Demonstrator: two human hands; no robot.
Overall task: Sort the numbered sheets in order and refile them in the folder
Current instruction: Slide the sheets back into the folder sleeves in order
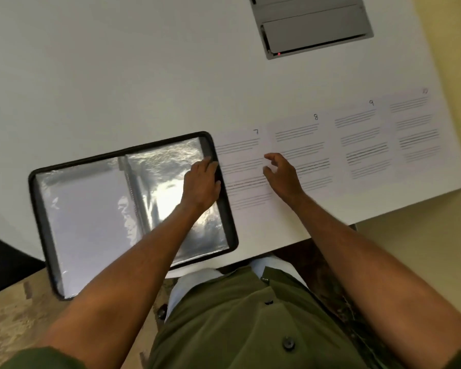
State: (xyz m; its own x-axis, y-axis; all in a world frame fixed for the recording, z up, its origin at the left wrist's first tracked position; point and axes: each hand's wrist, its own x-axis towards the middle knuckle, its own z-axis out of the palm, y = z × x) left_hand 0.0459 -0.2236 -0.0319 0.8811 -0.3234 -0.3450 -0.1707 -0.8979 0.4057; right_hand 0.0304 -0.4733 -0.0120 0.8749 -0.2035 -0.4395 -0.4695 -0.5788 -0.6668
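Left hand rests fingers-down on the folder edge, right hand hovers loosely open, holding nothing, over sheet 7, lying at folder's 3 o'clock, so right's nearer.

Both bare forearms reach forward from the near edge, angled toward the middle. The left hand lies palm down, fingers bent at the tips. Just right of it, the right hand hovers with fingers loosely curled and spread, thumb apart.
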